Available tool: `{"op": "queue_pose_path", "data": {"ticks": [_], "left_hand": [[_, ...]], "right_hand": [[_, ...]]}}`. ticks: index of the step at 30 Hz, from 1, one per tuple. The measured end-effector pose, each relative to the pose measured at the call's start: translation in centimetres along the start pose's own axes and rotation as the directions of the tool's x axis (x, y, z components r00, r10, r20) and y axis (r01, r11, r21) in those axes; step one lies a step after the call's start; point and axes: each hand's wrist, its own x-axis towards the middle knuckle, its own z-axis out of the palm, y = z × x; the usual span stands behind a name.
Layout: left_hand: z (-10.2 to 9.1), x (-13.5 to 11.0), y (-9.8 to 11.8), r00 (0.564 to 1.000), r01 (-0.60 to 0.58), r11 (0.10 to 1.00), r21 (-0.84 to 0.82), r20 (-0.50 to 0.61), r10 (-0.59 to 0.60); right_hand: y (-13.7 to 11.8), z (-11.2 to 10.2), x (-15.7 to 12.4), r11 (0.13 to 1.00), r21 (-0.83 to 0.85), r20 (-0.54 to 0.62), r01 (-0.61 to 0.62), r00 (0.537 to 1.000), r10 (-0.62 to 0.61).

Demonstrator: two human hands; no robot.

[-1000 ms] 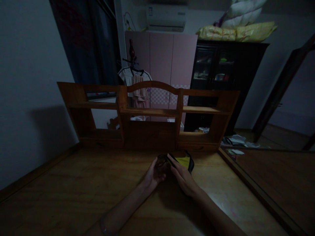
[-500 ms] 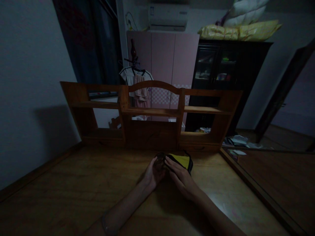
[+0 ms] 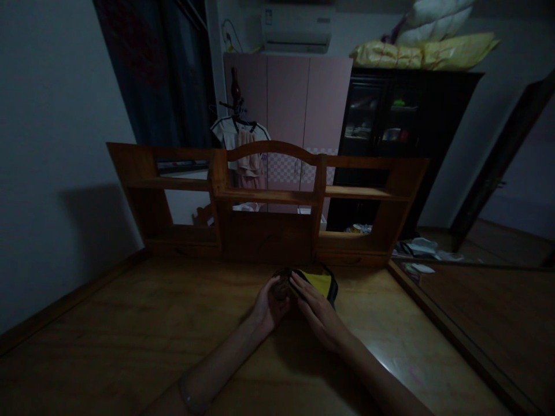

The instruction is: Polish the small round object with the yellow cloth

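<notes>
A small yellow-and-black pouch [image 3: 321,283] lies on the wooden surface in front of me. My right hand [image 3: 318,315] rests over its near left side, fingers extended close together, the thumb side turned toward the left. My left hand [image 3: 269,309] curls around a dark brown, rounded thing [image 3: 281,286] that is too dim to name. This brown thing meets the left end of the pouch, right beside my right fingertips. Whether it sits partly inside the pouch, I cannot tell. A thin bracelet [image 3: 188,396] circles my left forearm.
The wooden bed board [image 3: 182,323] stretches around my hands. Behind it stands a wooden headboard shelf [image 3: 269,199] with compartments. A raised wooden edge [image 3: 433,318] runs along the right. Farther back are a pink wardrobe [image 3: 286,98] and a black cabinet [image 3: 403,115].
Both hands stay in nearly the same place. The left thumb and fingers have shifted slightly on the brown thing, and the pouch's right side has moved a little to the left.
</notes>
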Motion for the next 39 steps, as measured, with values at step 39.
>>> {"op": "queue_pose_path", "data": {"ticks": [39], "left_hand": [[0.7, -0.9, -1.7, 0.961, -0.099, 0.949, 0.299, 0.278, 0.013]], "right_hand": [[2.5, 0.2, -0.2, 0.982, -0.028, -0.259, -0.189, 0.95, 0.176]]}}
